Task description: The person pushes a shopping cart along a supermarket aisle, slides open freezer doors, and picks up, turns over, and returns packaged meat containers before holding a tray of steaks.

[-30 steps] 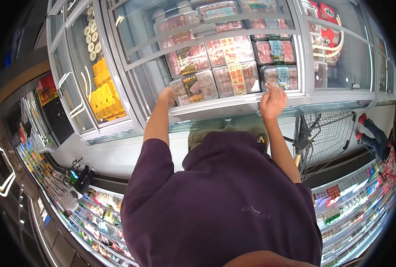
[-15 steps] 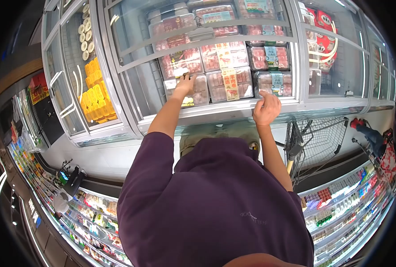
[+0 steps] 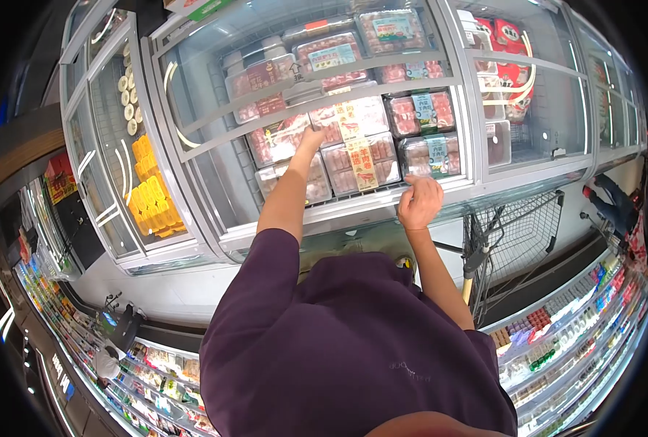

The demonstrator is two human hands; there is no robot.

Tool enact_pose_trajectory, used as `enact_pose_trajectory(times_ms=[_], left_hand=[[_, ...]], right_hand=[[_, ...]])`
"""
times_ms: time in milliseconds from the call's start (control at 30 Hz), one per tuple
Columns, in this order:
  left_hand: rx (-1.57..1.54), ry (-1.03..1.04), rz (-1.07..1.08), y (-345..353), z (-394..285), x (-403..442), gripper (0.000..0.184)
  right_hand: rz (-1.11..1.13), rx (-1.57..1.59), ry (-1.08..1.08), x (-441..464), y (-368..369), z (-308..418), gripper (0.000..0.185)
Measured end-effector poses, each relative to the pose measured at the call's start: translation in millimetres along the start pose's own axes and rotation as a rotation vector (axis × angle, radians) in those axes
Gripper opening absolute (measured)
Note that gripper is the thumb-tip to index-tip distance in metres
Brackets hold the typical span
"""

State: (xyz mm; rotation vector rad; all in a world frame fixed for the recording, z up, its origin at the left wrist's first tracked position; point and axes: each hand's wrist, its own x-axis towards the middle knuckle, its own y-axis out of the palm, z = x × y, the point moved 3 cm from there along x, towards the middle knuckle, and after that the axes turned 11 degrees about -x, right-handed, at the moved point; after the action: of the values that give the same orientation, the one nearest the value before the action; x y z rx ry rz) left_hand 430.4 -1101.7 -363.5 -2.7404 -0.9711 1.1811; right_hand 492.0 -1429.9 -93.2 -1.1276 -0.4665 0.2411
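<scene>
My left hand reaches through the freezer opening, where the right side of a tray of frozen meat rolls meets a tray with an orange-and-white label. Its fingers are mostly hidden, so I cannot tell whether they grip a tray. Near the freezer's front rim, my right hand has loosely bent fingers and nothing visible in it. Just beyond it is a meat tray with a pale blue label. Another labelled tray of meat rolls lies between my hands, beside a front-left meat tray.
A sliding glass lid frame crosses the freezer above the back trays. Yellow packs fill the left compartment; red packages lie in the right one. A wire shopping cart stands at right. Stocked shelves run behind me.
My left hand has moved from the near edge of the back-left tray to its right side. My right hand stays near the front rim, fingers more bent. The view has shifted slightly.
</scene>
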Motion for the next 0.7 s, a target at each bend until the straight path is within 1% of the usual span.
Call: enact_pose_trajectory(times_ms=[67, 167, 267, 300, 400, 467, 533, 567, 667, 700], left_hand=[[-0.168, -0.103, -0.084, 19.2, -6.4, -4.2, 0.048], [-0.193, -0.153, -0.048, 22.0, 12.0, 11.0, 0.045], [-0.442, -0.188, 0.175, 23.9, -13.0, -7.6, 0.045], [-0.363, -0.177, 0.052, 22.8, -20.9, -11.3, 0.047], [-0.408, -0.13, 0.072, 37.2, -94.6, -71.3, 0.045], [-0.412, -0.042, 0.095, 47.8, -88.2, -71.7, 0.042], [-0.395, 0.034, 0.121, 53.6, -98.9, -86.2, 0.042], [-0.367, 0.043, 0.144, 51.1, -104.2, -95.6, 0.038], [-0.74, -0.047, 0.243, 27.1, -119.6, -141.3, 0.036], [-0.801, -0.055, 0.316, 17.4, -125.6, -160.5, 0.039]], right_hand=[[0.001, 0.001, 0.011, 1.1, 0.2, -0.4, 0.015], [-0.002, 0.016, 0.027, 0.3, 0.3, -2.0, 0.014], [-0.009, -0.002, 0.024, -1.8, 0.3, -3.2, 0.013], [-0.012, 0.007, 0.027, -1.2, -1.1, -2.7, 0.012], [-0.015, 0.01, 0.022, -3.6, 0.2, -3.7, 0.013], [-0.01, 0.006, 0.033, -6.1, 0.4, -3.9, 0.013], [-0.022, 0.004, 0.034, -6.8, 1.0, -3.4, 0.013], [-0.034, 0.002, 0.03, -7.5, 0.8, -3.6, 0.013], [-0.073, -0.002, 0.032, -8.4, -2.0, -3.3, 0.012], [-0.084, -0.001, 0.034, -9.6, -2.7, -2.2, 0.011]])
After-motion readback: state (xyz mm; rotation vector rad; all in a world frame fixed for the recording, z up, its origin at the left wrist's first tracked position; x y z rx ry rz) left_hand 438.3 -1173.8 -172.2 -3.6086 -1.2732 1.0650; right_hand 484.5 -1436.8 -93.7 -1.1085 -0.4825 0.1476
